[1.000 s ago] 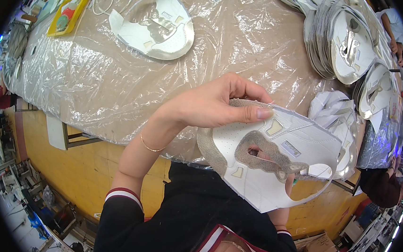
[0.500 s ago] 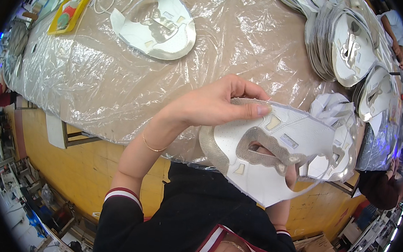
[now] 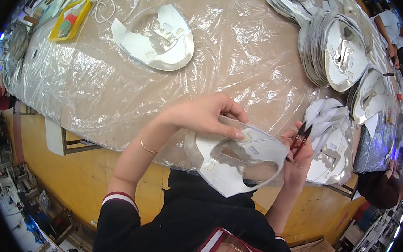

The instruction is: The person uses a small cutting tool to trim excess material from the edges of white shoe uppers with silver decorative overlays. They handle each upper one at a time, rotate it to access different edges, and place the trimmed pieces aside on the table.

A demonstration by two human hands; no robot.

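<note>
A flat white shoe upper (image 3: 221, 176) with grey-beige trim hangs over the table's near edge. My left hand (image 3: 207, 113) pinches its upper edge between thumb and fingers. At the upper's right end is my right hand (image 3: 300, 160), fingers curled around small red thread snips (image 3: 298, 142) whose dark blades point up and away. The right fingertips are close to the upper's edge; whether they touch it I cannot tell. Farther off, a second shoe upper (image 3: 139, 50) lies flat on the plastic-covered table (image 3: 225, 61).
Tall stacks of shoe uppers (image 3: 334, 63) stand at the far right, with more uppers (image 3: 320, 169) beside my right hand. A yellow tray (image 3: 86, 9) and a white cord (image 3: 112, 10) lie at the far left. Another person (image 3: 388, 28) is beyond the right side.
The held upper has moved left and slightly nearer, with my left hand on it. My right hand has come out from behind it, showing the snips.
</note>
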